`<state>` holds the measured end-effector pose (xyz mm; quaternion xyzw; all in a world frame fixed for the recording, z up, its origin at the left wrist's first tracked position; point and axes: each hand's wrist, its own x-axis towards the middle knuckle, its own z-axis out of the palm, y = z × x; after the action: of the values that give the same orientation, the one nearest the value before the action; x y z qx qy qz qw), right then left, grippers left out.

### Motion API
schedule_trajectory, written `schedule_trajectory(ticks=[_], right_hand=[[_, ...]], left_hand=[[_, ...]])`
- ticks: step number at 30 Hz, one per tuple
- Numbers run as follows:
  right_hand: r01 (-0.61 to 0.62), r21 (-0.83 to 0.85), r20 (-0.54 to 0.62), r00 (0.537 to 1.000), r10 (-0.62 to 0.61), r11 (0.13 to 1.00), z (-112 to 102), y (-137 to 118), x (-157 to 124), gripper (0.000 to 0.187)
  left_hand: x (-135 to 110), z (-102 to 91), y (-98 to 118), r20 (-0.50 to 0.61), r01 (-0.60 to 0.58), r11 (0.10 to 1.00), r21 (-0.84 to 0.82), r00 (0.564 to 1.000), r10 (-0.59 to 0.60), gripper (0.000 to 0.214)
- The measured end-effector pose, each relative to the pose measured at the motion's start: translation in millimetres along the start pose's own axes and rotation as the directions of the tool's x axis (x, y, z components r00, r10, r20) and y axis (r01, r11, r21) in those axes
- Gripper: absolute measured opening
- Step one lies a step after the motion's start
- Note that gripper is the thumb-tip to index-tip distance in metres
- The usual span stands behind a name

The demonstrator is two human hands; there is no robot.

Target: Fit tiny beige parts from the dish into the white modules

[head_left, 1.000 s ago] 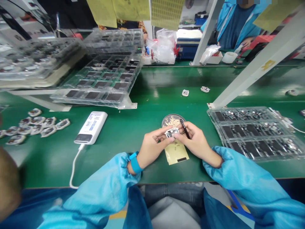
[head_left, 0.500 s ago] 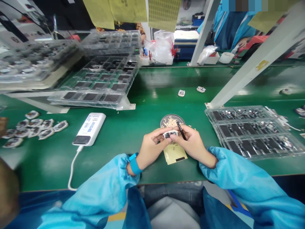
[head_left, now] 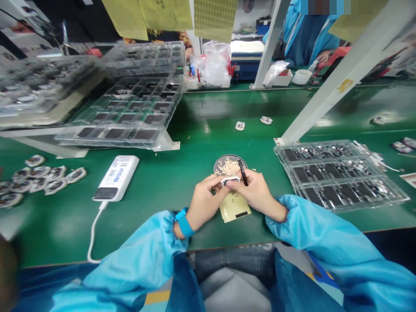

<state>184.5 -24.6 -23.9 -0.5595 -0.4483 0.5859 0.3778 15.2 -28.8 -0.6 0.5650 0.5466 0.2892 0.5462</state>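
Above a yellow sheet (head_left: 231,212), both my hands meet at a small white-rimmed electronic part (head_left: 230,179) with a dark inside. My left hand (head_left: 208,197) grips its left side between thumb and fingers. The thumb of my right hand (head_left: 256,193) presses on the part's near side. Slim black tweezers (head_left: 242,171) stick up from between my right fingers, slightly tilted; their lower end is hidden by the hand. Just beyond my fingers lies a round dish (head_left: 216,163) full of tiny beige pieces. Small specks dot the yellow sheet.
Left stands a white power bank (head_left: 118,175) with a cable, beside several white-rimmed parts (head_left: 55,173). Clear trays (head_left: 113,133) sit on a rack; another tray (head_left: 341,177) lies right. A slanted white post (head_left: 325,95) rises there. Beyond works a person in blue (head_left: 305,39).
The whole view has shifted slightly. The white-rimmed part has tilted in my fingers and shows less of its dark inside. The tweezers stand a bit more upright.
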Motion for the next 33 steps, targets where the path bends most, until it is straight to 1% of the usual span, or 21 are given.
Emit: schedule_trajectory(ticks=[3,5,7,9,11,13,15,17,19,22,25,28,30,33], right_hand=[[0.001,0.008,-0.015,1.000,-0.001,1.000,0.6,2.0,0.5,0.032],[0.016,-0.052,0.002,1.000,-0.016,0.999,-1.6,2.3,2.6,0.034],[0.079,-0.179,0.030,0.997,-0.075,0.981,-6.3,1.0,5.4,0.037],[0.184,-0.281,0.045,0.983,-0.178,0.942,-12.8,-2.3,7.6,0.033],[0.299,-0.312,0.060,0.953,-0.296,0.902,-19.2,-6.3,8.9,0.022],[0.405,-0.303,0.092,0.914,-0.396,0.863,-24.4,-8.8,9.9,0.011],[0.500,-0.290,0.148,0.866,-0.478,0.816,-27.8,-8.3,10.7,0.007],[0.558,-0.274,0.194,0.829,-0.524,0.783,-29.9,-4.9,11.2,0.006],[0.574,-0.281,0.225,0.818,-0.529,0.769,-31.4,-0.9,10.8,0.010],[0.570,-0.329,0.274,0.820,-0.502,0.753,-33.1,1.9,8.8,0.014],[0.572,-0.423,0.335,0.819,-0.466,0.702,-34.1,-0.5,6.6,0.016],[0.553,-0.514,0.372,0.833,-0.410,0.656,-33.6,-4.7,5.6,0.016],[0.538,-0.523,0.379,0.842,-0.384,0.661,-33.1,-6.5,6.4,0.013],[0.515,-0.460,0.347,0.854,-0.388,0.723,-33.7,-6.2,10.4,0.010]], left_hand=[[1.4,1.2,2.3,-0.045,-0.039,0.999,0.027,0.998,0.040,0.019],[2.6,1.7,1.6,-0.057,-0.034,0.999,0.018,0.998,0.035,0.019],[3.9,1.2,0.1,-0.051,-0.018,0.999,0.031,0.999,0.020,0.021],[4.9,-0.2,-1.1,-0.042,-0.025,0.996,0.091,0.999,0.029,0.023],[5.0,-1.6,-1.5,-0.040,-0.055,0.985,0.163,0.997,0.062,0.024],[4.3,-2.6,-1.6,-0.043,-0.077,0.976,0.203,0.995,0.088,0.022],[3.1,-3.0,-1.9,-0.042,-0.086,0.973,0.212,0.994,0.097,0.021],[2.2,-2.9,-2.6,-0.039,-0.087,0.972,0.216,0.995,0.097,0.018],[2.0,-2.8,-3.5,-0.032,-0.087,0.970,0.229,0.995,0.096,0.017],[2.8,-3.9,-4.4,-0.019,-0.096,0.961,0.259,0.994,0.104,0.017],[4.5,-6.6,-3.9,-0.006,-0.117,0.949,0.292,0.992,0.124,0.018],[6.1,-9.7,0.7,0.029,-0.141,0.938,0.316,0.990,0.139,0.020],[8.5,-11.7,6.9,0.064,-0.169,0.928,0.331,0.986,0.157,0.021],[22.2,-17.7,15.4,0.142,-0.241,0.896,0.372,0.969,0.202,0.025]])
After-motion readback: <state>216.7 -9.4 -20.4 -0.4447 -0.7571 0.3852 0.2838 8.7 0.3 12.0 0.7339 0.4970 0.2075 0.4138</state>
